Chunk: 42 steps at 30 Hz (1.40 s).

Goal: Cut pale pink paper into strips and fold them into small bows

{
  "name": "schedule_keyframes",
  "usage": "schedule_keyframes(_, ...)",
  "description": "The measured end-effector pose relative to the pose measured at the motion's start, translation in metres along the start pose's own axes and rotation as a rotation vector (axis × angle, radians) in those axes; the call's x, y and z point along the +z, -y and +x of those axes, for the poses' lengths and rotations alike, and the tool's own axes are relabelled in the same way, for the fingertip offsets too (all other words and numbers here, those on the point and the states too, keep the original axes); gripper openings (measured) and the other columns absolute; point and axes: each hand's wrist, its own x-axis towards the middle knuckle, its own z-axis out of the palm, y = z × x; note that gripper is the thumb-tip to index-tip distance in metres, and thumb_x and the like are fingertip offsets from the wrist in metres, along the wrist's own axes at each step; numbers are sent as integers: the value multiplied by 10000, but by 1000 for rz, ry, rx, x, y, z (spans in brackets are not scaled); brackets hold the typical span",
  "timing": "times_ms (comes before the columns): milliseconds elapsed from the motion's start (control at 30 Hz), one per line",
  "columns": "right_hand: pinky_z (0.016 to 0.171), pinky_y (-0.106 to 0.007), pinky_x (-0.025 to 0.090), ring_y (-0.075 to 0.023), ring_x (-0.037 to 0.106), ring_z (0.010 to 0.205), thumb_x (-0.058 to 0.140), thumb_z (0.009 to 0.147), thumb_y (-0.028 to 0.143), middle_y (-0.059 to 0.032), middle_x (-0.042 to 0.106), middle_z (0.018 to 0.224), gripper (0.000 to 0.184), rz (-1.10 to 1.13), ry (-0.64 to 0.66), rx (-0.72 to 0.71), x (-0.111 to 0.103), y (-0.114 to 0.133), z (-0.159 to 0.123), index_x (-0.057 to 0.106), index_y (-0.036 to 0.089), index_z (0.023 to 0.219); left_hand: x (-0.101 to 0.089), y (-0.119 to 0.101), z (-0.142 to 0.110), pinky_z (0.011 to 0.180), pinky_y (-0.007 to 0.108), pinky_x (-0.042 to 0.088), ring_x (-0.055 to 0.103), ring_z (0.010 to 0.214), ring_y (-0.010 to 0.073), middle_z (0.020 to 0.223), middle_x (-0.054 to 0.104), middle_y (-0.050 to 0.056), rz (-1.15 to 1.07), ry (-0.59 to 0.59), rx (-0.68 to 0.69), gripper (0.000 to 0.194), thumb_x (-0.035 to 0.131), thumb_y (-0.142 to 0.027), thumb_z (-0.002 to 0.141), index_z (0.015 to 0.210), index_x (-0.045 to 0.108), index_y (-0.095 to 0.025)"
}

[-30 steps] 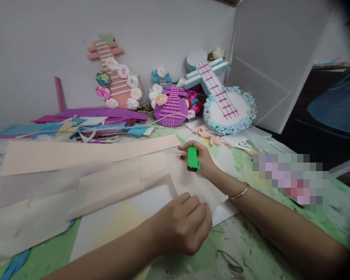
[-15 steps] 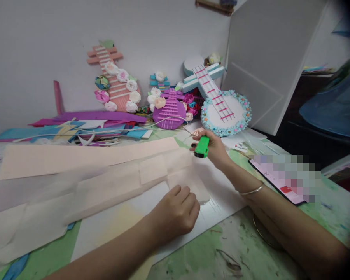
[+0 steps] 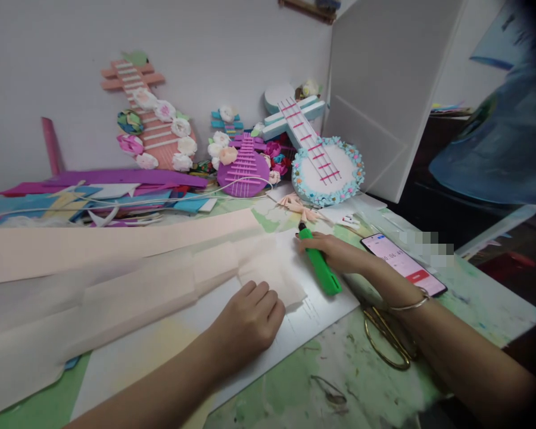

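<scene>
My right hand (image 3: 326, 250) grips a long green hand tool (image 3: 318, 262) with a black tip; its exact kind I cannot tell. The tip points away from me, above the far edge of a white sheet (image 3: 312, 333). My left hand (image 3: 252, 319) rests closed on a small pale paper piece (image 3: 274, 277); its fingertips are hidden under the curled fingers. Overlapping cream paper strips (image 3: 138, 304) run leftward from that piece. Behind them lies a long pale pink sheet (image 3: 116, 244).
Decorated lute-shaped crafts, one light blue (image 3: 328, 170), one purple (image 3: 243, 173) and one pink (image 3: 161, 131), lean at the back. Gold-handled scissors (image 3: 386, 339) lie below my right forearm, with a phone (image 3: 406, 265) beyond it. Coloured scraps (image 3: 129, 179) pile up at left.
The green tool has swung round in my right hand, so its length now shows and its black tip points away. My left hand stays closed on the paper. The view has turned right.
</scene>
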Motion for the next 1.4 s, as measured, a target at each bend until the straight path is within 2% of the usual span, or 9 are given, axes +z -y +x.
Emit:
schedule_keyframes(133, 964, -382, 413, -237, 502, 1201, 385, 712, -56, -97, 580, 1253, 619, -61, -191, 79, 11, 5, -3, 605, 236, 1211, 1, 1, -1, 560, 325, 405, 479, 628, 191, 617, 531, 71, -26, -6, -10, 252, 437, -40, 879, 699, 603, -100)
schedule_keyframes(267, 713, -305, 495, -171, 645, 715, 478, 820, 109, -61, 715, 831, 287, 77, -462, 300, 6, 36, -9, 653, 176, 1038, -3, 1, 1, 549, 334, 415, 489, 619, 198, 612, 548, 79, -32, -60, -31, 221, 469, -29, 859, 713, 627, -79)
schedule_keyframes(333, 551, -232, 470, -122, 599, 532, 529, 845, 239, -19, 681, 644, 136, 280, -382, 387, 5, 55, -13, 637, 167, 886, -6, 0, 2, 558, 352, 431, 514, 636, 213, 622, 569, 91, -11, -100, -33, 176, 504, -21, 839, 734, 640, -60)
schedule_keyframes(467, 310, -199, 359, -95, 499, 332, 351, 897, 613, -43, 612, 514, 563, 724, 66, 574, 11, 73, -16, 542, 156, 629, -10, 0, 4, 577, 387, 463, 553, 659, 237, 646, 602, 116, 16, -123, -14, 146, 519, -12, 824, 768, 653, -30)
schedule_keyframes(533, 307, -210, 380, -102, 505, 331, 316, 885, 659, -48, 597, 503, 611, 813, 163, 604, 14, 75, -17, 524, 158, 604, -11, 0, 4, 578, 387, 471, 563, 657, 237, 645, 609, 118, 17, -120, 0, 163, 505, -10, 829, 765, 654, -29)
schedule_keyframes(833, 400, -245, 360, -109, 510, 407, 459, 899, 496, -55, 601, 532, 456, 632, 175, 493, 9, 94, -26, 506, 174, 578, -11, 0, 5, 555, 397, 497, 598, 661, 254, 676, 647, 134, 23, -87, 16, 167, 510, -9, 828, 779, 669, -28)
schedule_keyframes(1067, 310, -246, 299, -95, 454, 306, 408, 894, 541, -53, 590, 525, 468, 911, 227, 572, 24, 81, -20, 499, 185, 605, -10, -1, 3, 548, 416, 511, 615, 667, 271, 703, 661, 143, -9, -58, 40, 167, 505, -19, 835, 816, 671, -19)
schedule_keyframes(1200, 289, -227, 273, -82, 430, 301, 524, 811, 294, -35, 577, 510, 283, 854, 283, 603, 20, 79, -18, 505, 183, 552, -7, -1, 3, 574, 418, 530, 641, 731, 287, 759, 679, 161, -72, 18, 73, 204, 479, -30, 863, 947, 659, 19)
schedule_keyframes(1400, 304, -221, 302, -73, 395, 316, 527, 795, 268, -10, 560, 498, 213, 832, 316, 547, 15, 75, -19, 534, 180, 601, -4, -3, 0, 780, 476, 556, 639, 1011, 335, 996, 692, 220, -88, 39, 72, 256, 437, -17, 889, 1043, 637, 22)
